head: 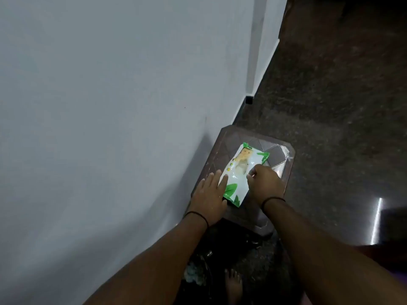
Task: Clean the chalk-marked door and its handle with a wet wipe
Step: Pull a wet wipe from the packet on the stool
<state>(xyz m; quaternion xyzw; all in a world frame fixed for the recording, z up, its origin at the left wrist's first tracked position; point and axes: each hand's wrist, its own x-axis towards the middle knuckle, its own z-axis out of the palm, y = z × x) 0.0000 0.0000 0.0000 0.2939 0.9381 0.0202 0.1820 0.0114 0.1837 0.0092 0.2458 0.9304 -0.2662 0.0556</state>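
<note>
Both your hands meet a wipes pack (243,172) on a brown stool (284,164): left hand (210,194) lies flat, fingers spread, steadying it; right hand (267,183) pinches its top.
</note>
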